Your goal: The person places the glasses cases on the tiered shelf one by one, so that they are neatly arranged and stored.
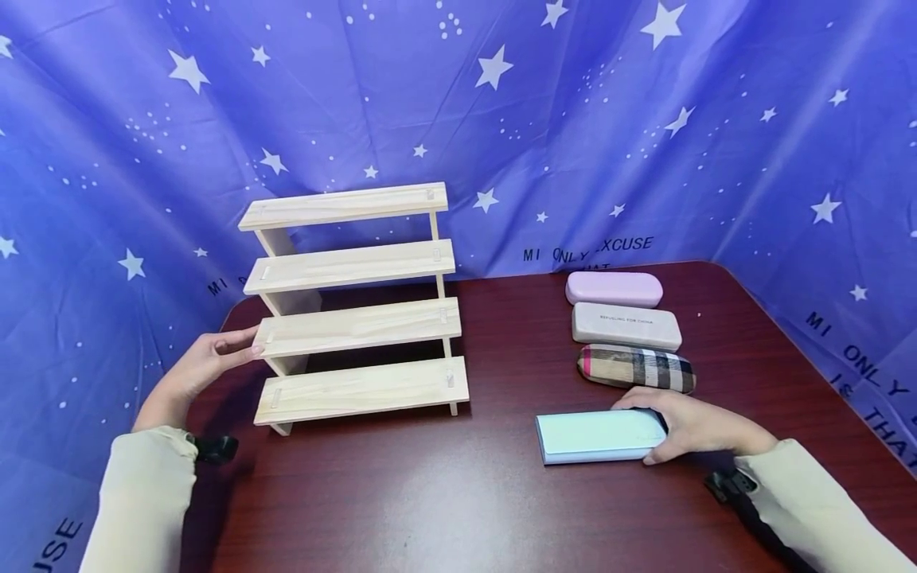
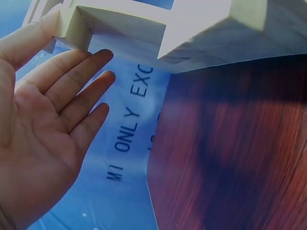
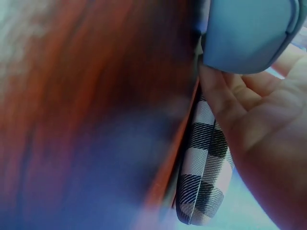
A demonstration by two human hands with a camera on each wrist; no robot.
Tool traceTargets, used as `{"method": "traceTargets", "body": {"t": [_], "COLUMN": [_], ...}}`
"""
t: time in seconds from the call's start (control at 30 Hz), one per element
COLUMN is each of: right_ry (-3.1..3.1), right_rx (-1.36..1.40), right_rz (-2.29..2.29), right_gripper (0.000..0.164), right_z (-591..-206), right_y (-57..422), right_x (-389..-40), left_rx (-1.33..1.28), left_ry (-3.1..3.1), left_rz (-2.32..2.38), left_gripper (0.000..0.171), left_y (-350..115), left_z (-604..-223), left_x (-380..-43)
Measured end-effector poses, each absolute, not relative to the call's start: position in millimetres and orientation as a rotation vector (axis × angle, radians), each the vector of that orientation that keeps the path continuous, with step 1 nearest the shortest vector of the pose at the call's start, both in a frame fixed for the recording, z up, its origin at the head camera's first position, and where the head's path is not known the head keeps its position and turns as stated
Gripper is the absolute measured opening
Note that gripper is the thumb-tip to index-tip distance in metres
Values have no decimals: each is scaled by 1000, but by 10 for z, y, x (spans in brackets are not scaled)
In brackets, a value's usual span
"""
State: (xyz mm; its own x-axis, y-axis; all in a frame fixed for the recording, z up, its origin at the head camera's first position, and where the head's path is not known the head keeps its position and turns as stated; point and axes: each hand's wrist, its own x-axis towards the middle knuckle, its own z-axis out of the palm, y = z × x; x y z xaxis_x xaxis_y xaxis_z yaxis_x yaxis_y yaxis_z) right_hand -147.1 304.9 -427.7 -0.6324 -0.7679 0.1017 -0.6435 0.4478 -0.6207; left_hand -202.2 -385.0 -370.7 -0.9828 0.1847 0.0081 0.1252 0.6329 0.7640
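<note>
A stepped shelf of pale wood (image 1: 358, 328) stands on the left part of the table. My left hand (image 1: 204, 362) is at the left end of its second board from the bottom, pinching the board's edge between thumb and index finger; the other fingers (image 2: 86, 98) stretch out below it. On the right, my right hand (image 1: 691, 426) grips the right end of a light blue glasses case (image 1: 598, 435), thumb on the near side and fingers at the far side. A plaid glasses case (image 3: 204, 167) lies just behind that hand.
Beyond the plaid case lie a whitish glasses case (image 1: 626, 326) with small lettering and a pink glasses case (image 1: 614, 289), lined up toward the back. The dark red wooden table (image 1: 458, 493) meets a blue curtain (image 1: 458, 103) with white stars along its back and sides.
</note>
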Motion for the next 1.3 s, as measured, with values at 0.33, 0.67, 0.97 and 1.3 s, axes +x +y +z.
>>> {"method": "traceTargets", "body": {"t": [0.33,0.67,0.97,1.3], "right_ry": [2360,2354,2367,2386], "right_rx": [-1140,-1071,-1059,-1061], "right_rz": [-1073,-1111,-1113,-1112], "right_gripper": [56,55,56,56], "right_z": [-4225,-4207,-4105,-3996], "right_y": [3044,3050,2989,2894], "right_x": [-1472,-1461,-1456,-1488], "left_rx": [396,417,468,524], "left_ry": [2841,2847,2907,2885], "left_rz": [1215,1171,1045,1069], "left_gripper": [51,53,55,57], "left_y": [-3566,-3399,-3180,-2926], "left_z": [-3697,-3706,-3681,-3695], "left_x": [-2019,-2038,-2059,-2133]}}
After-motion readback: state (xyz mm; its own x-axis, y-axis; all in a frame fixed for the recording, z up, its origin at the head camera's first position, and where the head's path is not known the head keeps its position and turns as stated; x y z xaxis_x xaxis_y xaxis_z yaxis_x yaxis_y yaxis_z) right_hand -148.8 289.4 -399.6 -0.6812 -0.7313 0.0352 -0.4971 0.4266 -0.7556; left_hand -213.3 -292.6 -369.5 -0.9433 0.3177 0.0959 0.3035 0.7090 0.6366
